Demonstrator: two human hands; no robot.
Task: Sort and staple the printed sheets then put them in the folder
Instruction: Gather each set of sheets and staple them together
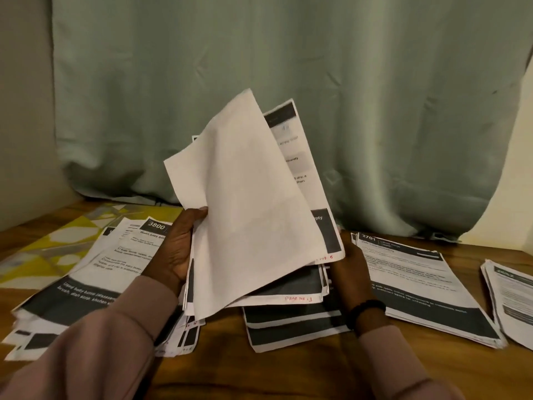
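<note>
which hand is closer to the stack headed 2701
Right. The right hand sits just beside the 2701 stack's left edge; the left hand grips the raised sheets farther left.

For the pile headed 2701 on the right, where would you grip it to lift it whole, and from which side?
Take the 2701 pile at its near dark-banded edge, coming from the person's side with the right hand, which is closest. The sheets lie flat and roughly squared on the table, and that edge faces bare wood. Its right side probably gives less room, since another pile lies close there.
</note>
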